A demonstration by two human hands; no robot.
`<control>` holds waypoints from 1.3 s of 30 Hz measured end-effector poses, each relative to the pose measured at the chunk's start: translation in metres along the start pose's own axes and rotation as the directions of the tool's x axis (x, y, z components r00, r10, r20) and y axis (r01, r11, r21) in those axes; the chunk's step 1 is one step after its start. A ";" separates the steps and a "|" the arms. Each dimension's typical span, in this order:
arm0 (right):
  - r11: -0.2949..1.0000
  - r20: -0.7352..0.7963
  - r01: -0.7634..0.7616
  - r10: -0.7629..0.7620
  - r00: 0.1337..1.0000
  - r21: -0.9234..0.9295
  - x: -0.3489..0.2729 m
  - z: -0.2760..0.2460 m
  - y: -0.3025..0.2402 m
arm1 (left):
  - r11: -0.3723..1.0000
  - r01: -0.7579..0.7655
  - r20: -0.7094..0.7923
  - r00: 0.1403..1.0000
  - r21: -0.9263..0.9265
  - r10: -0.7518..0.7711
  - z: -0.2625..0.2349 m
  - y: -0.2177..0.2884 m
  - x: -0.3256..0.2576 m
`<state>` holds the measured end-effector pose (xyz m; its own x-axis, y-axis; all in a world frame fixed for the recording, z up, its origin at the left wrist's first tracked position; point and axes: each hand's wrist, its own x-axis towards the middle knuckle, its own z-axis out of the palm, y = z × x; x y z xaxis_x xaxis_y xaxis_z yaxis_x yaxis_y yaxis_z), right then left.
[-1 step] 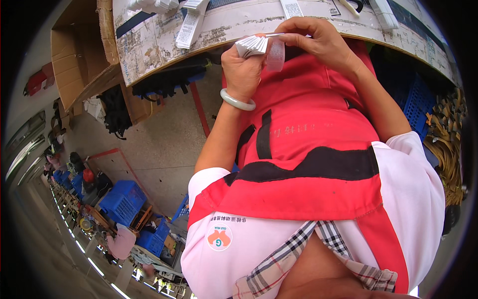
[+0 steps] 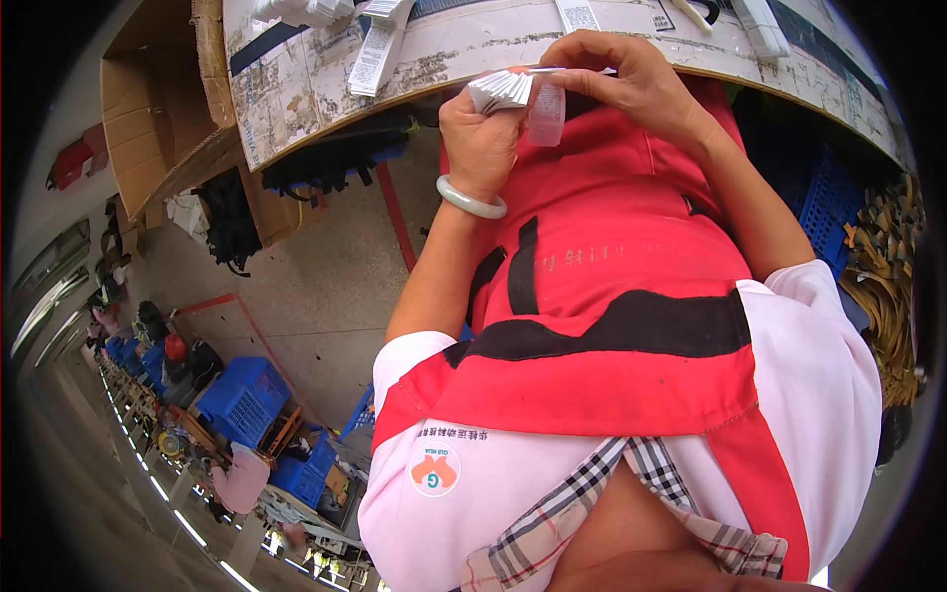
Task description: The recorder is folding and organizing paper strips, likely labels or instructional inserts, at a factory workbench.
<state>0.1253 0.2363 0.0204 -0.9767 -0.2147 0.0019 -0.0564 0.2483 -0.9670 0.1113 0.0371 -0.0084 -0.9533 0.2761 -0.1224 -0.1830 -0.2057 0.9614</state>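
Note:
My left hand (image 2: pixel 480 143), with a pale bangle on its wrist, is closed round a fanned stack of white printed labels (image 2: pixel 501 91). Beside it, my right hand (image 2: pixel 646 89) pinches the end of a thin white strip seen edge-on, between thumb and forefinger. Below that strip, a translucent label with small print (image 2: pixel 546 116) hangs between the two hands. Which fingers carry this translucent label cannot be made out. Both hands are just off the near edge of the worktable (image 2: pixel 316 104), above my red apron (image 2: pixel 592 237).
Printed white label strips (image 2: pixel 378 54) lie on the table, one overhanging its edge. At left stands an open cardboard box (image 2: pixel 148 118). A blue crate (image 2: pixel 829 207) and a heap of tan strips (image 2: pixel 883 266) are at right. Behind at lower left, a person in pink (image 2: pixel 240 481) works near blue crates (image 2: pixel 244 400).
The translucent label hangs very slightly lower, and my right hand has shifted a touch to the left. My left hand and its stack stay in place.

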 end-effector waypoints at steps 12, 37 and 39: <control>0.957 0.064 -0.119 0.105 0.992 0.265 0.001 0.011 -0.010 | 0.857 0.438 0.402 0.861 -0.272 -0.312 0.004 0.008 0.001; 0.913 0.157 -0.273 0.235 0.959 0.304 -0.012 0.013 -0.007 | 0.894 0.448 0.464 0.791 0.008 -0.400 0.001 0.009 -0.020; 0.950 0.058 -0.153 0.143 0.988 0.273 -0.014 0.019 0.004 | 0.883 0.470 0.473 0.776 0.009 -0.418 0.003 0.004 -0.017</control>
<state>0.1432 0.2225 0.0113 -0.9609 -0.2319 -0.1510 0.1527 0.0107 -0.9882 0.1271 0.0345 -0.0015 -0.5492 0.7443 -0.3799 -0.6073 -0.0432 0.7933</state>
